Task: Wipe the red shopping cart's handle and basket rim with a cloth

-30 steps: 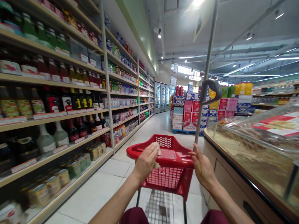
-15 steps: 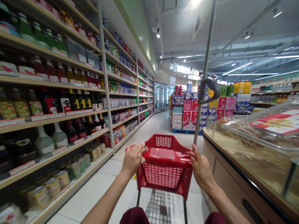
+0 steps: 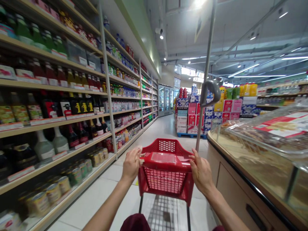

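A red plastic shopping cart (image 3: 166,183) stands in front of me, its mesh basket showing nothing inside that I can make out. My left hand (image 3: 132,162) is closed around the left end of the cart's handle (image 3: 166,162). At the other end, my right hand (image 3: 202,170) grips the handle, its fingers partly curled over the top. A thin grey pole (image 3: 209,48) with a grey hooked grip (image 3: 210,93) rises beside the right hand. How its lower end is fixed is hidden.
Shelves (image 3: 57,122) of bottles and cans line the left side. A counter (image 3: 237,163) with packaged food under clear plastic runs close on the right. Stacked boxes (image 3: 192,118) on a blue pallet (image 3: 190,135) stand ahead, with glass-door coolers (image 3: 165,99) farther back.
My left hand has shifted outward to the handle's left end. The cart, pole and right hand sit slightly farther left in view. The shelves look nearly the same.
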